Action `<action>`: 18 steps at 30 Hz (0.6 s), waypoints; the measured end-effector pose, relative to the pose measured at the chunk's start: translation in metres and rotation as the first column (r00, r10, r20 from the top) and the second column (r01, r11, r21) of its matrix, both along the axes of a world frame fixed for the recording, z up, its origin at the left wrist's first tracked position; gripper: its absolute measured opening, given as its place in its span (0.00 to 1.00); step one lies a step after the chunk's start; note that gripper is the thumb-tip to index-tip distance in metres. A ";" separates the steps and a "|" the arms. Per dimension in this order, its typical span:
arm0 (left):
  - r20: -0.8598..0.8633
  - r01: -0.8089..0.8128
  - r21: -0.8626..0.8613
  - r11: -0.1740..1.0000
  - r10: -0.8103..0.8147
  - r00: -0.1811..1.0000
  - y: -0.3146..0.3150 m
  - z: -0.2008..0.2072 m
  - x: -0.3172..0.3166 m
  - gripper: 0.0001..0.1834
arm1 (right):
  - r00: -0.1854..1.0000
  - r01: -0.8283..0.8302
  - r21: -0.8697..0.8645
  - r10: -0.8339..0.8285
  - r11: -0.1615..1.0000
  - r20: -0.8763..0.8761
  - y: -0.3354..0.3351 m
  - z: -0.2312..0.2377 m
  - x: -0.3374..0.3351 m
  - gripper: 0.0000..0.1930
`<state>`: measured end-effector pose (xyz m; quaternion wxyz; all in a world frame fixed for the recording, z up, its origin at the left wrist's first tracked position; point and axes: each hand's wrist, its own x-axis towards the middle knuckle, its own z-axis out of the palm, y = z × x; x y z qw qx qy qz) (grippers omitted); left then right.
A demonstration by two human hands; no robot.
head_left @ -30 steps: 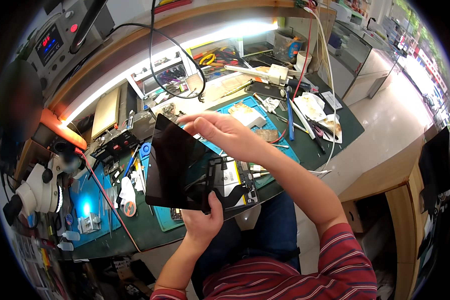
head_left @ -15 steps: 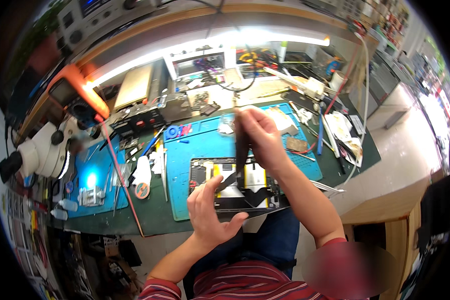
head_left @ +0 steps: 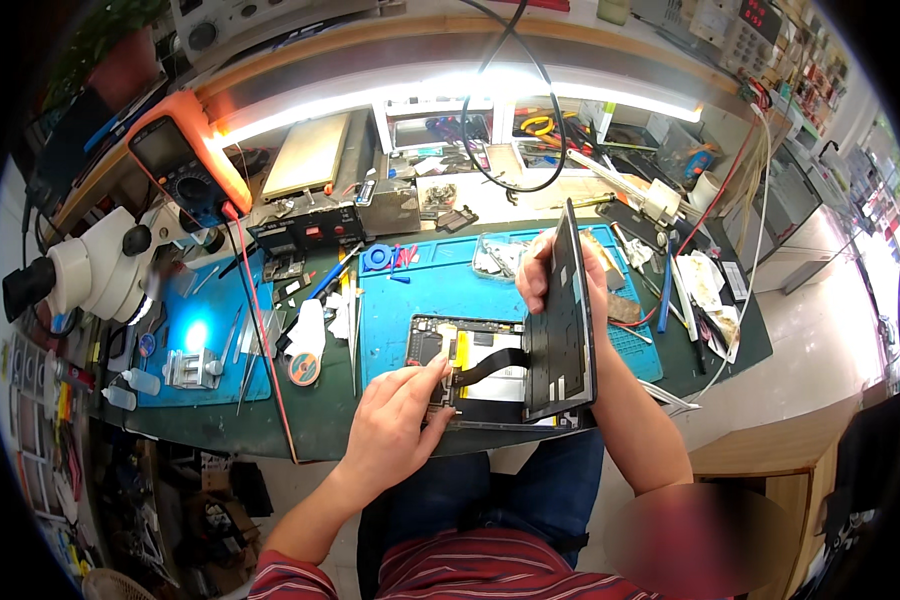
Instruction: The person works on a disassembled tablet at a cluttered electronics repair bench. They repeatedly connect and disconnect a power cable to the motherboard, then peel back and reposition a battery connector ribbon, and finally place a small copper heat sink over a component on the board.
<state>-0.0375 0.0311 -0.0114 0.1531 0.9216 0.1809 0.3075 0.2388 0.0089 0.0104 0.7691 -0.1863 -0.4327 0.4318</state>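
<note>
An opened tablet body (head_left: 492, 350) lies on the blue mat, with its silver and yellow battery area and dark boards exposed. My right hand (head_left: 540, 275) grips the dark screen panel (head_left: 562, 320) near its upper part and holds it nearly upright over the body's right side. Part of that hand is hidden behind the panel. A wide black ribbon cable (head_left: 495, 366) curves from the panel to the body's left part. At the cable's left end my left hand (head_left: 395, 410) has its fingers pressed together, with the thumb by the tablet's near edge. The connector under the fingertips is hidden.
The blue mat (head_left: 390, 300) carries a small clear box (head_left: 498, 257) of parts. On the left stand an orange multimeter (head_left: 185, 160), a white microscope (head_left: 90, 265) and a solder reel (head_left: 304, 369). Tools and cables crowd the right, and a black cable loop (head_left: 515, 185) hangs above.
The screen panel has swung to the right and now stands more face-on in my right hand. My left hand has gone from spread fingers to closed fingers at the ribbon cable's end.
</note>
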 end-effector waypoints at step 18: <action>-0.239 0.074 0.097 0.993 -0.049 0.970 0.003 0.006 0.004 0.49 | 0.991 0.137 -0.173 -0.134 0.975 0.026 -0.001 -0.001 -0.009 0.15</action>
